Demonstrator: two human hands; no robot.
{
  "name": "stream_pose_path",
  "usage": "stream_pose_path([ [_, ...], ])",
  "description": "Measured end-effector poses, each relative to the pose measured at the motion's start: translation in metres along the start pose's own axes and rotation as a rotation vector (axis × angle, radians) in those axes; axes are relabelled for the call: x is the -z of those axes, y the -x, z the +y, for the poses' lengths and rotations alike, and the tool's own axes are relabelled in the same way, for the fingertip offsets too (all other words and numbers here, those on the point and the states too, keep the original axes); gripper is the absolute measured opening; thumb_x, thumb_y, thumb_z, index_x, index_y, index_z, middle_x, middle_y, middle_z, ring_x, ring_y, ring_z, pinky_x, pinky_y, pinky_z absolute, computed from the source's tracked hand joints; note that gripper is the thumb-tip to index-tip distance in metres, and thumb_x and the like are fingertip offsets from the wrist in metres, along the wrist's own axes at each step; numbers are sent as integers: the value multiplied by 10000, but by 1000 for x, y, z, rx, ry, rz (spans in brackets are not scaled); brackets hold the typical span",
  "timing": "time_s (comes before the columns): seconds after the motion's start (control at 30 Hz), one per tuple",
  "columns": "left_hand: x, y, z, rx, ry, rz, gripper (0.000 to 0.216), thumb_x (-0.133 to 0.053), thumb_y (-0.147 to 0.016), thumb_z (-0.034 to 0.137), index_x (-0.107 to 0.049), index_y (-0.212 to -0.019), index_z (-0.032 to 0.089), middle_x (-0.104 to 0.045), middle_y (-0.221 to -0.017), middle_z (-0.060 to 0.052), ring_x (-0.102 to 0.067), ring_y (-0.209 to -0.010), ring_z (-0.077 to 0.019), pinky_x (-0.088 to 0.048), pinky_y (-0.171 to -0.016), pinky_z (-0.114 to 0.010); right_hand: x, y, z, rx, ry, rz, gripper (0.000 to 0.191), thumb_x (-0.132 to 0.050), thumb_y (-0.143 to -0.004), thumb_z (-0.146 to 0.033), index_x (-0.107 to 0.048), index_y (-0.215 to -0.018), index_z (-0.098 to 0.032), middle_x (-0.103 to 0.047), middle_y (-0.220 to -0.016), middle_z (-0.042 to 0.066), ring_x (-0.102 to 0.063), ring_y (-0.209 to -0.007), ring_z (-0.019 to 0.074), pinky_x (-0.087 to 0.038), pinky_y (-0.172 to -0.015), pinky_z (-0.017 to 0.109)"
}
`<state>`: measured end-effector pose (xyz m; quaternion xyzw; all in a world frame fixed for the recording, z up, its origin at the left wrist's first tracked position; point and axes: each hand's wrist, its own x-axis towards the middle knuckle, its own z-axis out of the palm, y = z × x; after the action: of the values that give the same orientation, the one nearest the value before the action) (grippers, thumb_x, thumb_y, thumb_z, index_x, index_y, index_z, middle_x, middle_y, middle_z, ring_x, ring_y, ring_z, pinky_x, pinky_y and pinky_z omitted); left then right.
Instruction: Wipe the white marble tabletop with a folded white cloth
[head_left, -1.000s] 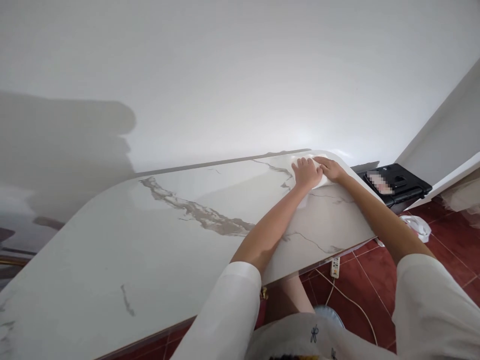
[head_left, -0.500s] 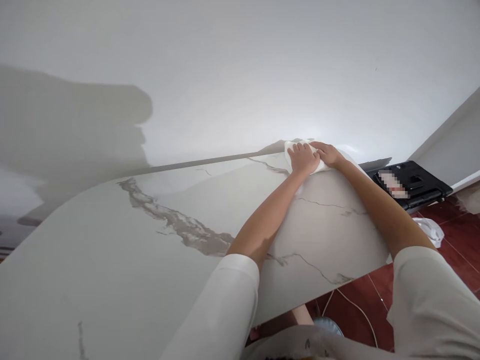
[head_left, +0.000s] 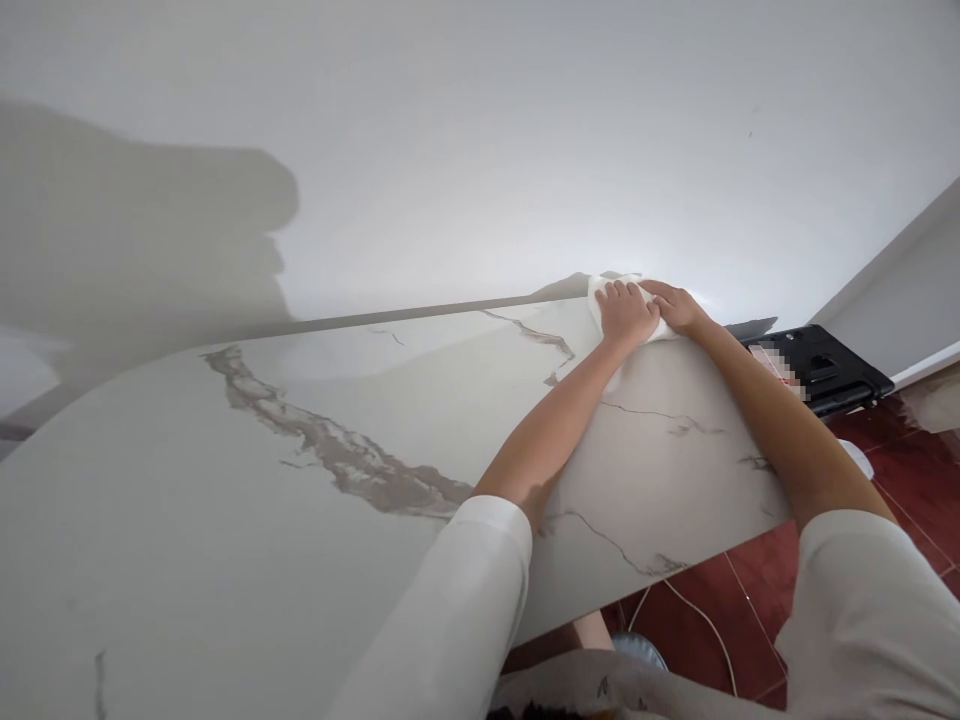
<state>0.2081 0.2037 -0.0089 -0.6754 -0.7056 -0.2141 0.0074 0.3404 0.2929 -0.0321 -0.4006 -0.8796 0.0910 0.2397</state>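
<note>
1. Well, closest to the wearer is a pale garment (head_left: 559, 680) with small dark marks, and on either side of it a white left sleeve (head_left: 450, 590) and a white right sleeve (head_left: 855, 590), with bare forearms reaching forward out of both.
2. Down below the table's near edge I can see red floor tiles (head_left: 750, 580), a thin pale cable (head_left: 709, 625) curving across them, and part of something bluish and rounded (head_left: 639, 650), too hidden to name.
3. Across the middle stretches the white tabletop (head_left: 315, 560), marbled with one broad grey-brown vein and several finer ones.
4. At its far right corner, right along the edge by the wall, lies a white cloth (head_left: 600, 292), mostly covered by the hands.
5. The left hand (head_left: 628, 315) is laid palm down on the cloth, fingers a little spread, not closed around it.
6. Just beside it, the right hand (head_left: 679, 308) rests on the cloth too, fingers pointing toward the left one; whether it pinches the fabric I cannot tell.
7. Beyond the right forearm sits a black case (head_left: 844, 370), partly blurred.
8. Behind everything rises a white wall (head_left: 480, 130) carrying a big soft shadow (head_left: 150, 220) at left.
</note>
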Motion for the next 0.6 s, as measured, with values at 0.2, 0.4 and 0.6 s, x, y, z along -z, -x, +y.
stream_pose_path([
  [0.2, 2, 25, 23, -27, 19, -8, 444, -331, -949, 332, -522, -1249, 66, -519, -1344, -202, -409, -1277, -316, -259, -1088, -469, 15, 35, 1, -30, 12, -4, 544, -271, -942, -431, -572, -1340, -214, -534, -1441, 23, -461, -1363, 226, -334, -1181, 420],
  [0.4, 1, 59, 57, -74, 44, -13, 453, -346, -951, 352, -526, -1244, 58, -522, -1331, -207, -419, -1264, -320, -245, -1101, -480, 37, 89, 1, -61, 19, 3, 596, -243, -936, -512, -571, -1334, -213, -535, -1439, 35, -445, -1376, 241, -317, -1191, 436],
  [0.6, 8, 103, 82, -140, 72, -28, 477, -341, -955, 373, -517, -1258, 49, -503, -1355, -213, -390, -1300, -326, -239, -1114, -476, 54, 148, -10, -105, 66, 25, 625, -218, -939, -488, -546, -1357, -159, -509, -1460, 73, -429, -1385, 260, -324, -1183, 470],
])
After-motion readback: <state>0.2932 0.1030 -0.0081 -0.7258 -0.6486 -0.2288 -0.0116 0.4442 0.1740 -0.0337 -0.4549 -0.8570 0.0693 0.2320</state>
